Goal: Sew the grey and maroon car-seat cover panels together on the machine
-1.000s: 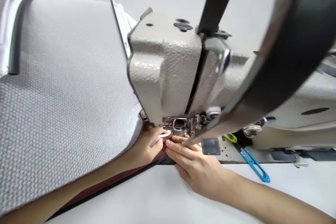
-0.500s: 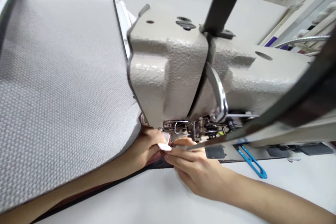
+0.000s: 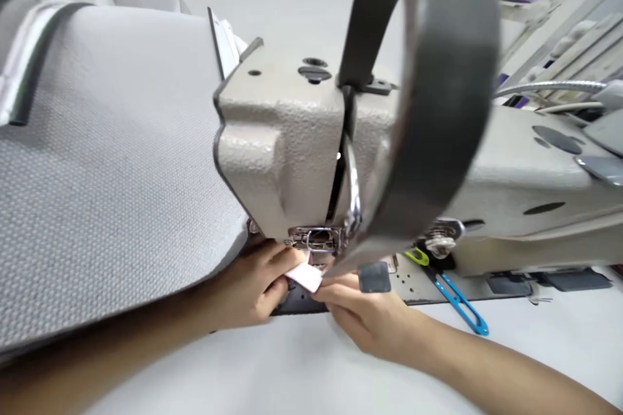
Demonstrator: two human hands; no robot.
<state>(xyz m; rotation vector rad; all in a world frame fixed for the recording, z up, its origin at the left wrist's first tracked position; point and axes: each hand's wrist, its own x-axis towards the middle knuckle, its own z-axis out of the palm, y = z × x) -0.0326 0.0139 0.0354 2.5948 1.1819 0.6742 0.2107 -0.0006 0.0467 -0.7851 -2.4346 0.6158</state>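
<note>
A small white piece point(image 3: 305, 277), fabric or card, lies under the presser-foot area of a sewing machine point(image 3: 272, 149). My left hand point(image 3: 253, 285) pinches its left side, with the thumb bent below. On its right corner are the closed fingertips of my right hand point(image 3: 365, 314); the thumb is partly hidden. A broad dark band point(image 3: 438, 91) arches over the machine head and narrows down towards my right fingertips. Left of the head hangs a large grey woven panel point(image 3: 121, 188), covering part of my left forearm. The needle is hidden.
Blue thread snips point(image 3: 460, 305) with a yellow-green part lie right of my right hand, at the edge of the machine bed. A dark grey plate point(image 3: 374, 277) sits above that hand. The white tabletop point(image 3: 292, 369) spreads in front. Shelving with rolls stands at the back right.
The dark band has swung into a loop before the machine. More of the white piece shows, and my left hand has turned with its thumb now visible. The dark red material under it is out of sight.
</note>
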